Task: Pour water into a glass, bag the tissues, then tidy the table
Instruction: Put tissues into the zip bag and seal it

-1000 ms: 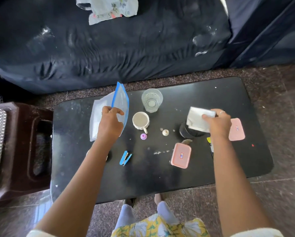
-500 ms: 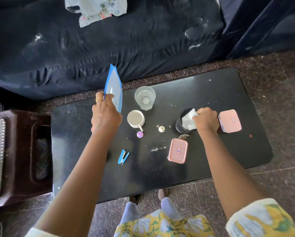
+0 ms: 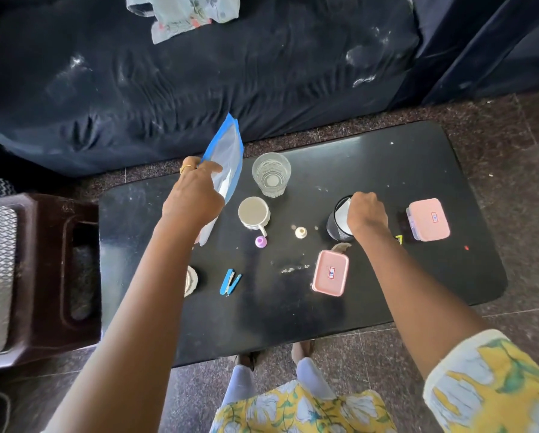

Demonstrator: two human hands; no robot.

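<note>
Fingers of left hand pinch the blue-edged plastic bag, held up over the black worktop. Right hand is closed on a white tissue at the rim of a dark round cup. Tissue looks light, soft, tear-prone: best gripped bunched. Bag is thin, floppy, slick: hold near the mouth. Ribbed glass sits between, fragile.

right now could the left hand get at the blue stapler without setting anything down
Probably not. The left hand is shut on the blue-edged bag, so its fingers are taken. The way itself looks free: the blue stapler lies alone on bare table near that forearm.
</note>
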